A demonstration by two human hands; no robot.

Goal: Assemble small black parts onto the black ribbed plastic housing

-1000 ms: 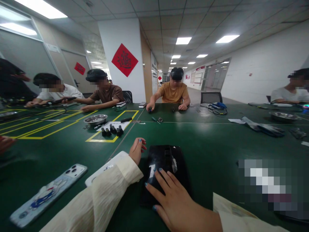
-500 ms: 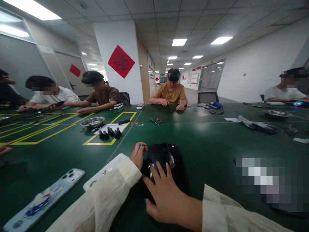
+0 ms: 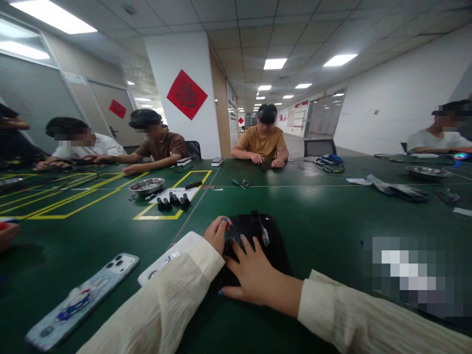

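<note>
The tabletop (image 3: 324,226) is dark green, marked with yellow lines (image 3: 84,204) and thin white ones. The pouch (image 3: 271,241) is glossy black, both sleeves (image 3: 173,300) are cream with a fine ribbed weave, and the fingernails (image 3: 223,221) are painted teal. The phone (image 3: 81,297) has a pale blue case with a cartoon print in white, blue and red; a red diamond (image 3: 187,94) with dark lettering hangs on the white pillar.

A red diamond-shaped sign (image 3: 188,94) is hanging on the white pillar (image 3: 173,69), showing a dark character too ornate to read for certain. A second red diamond (image 3: 117,108) is hanging on the left wall, its mark too small to read. Red signs down the corridor (image 3: 300,104) are blurring out. Nothing else is showing legible text.
</note>
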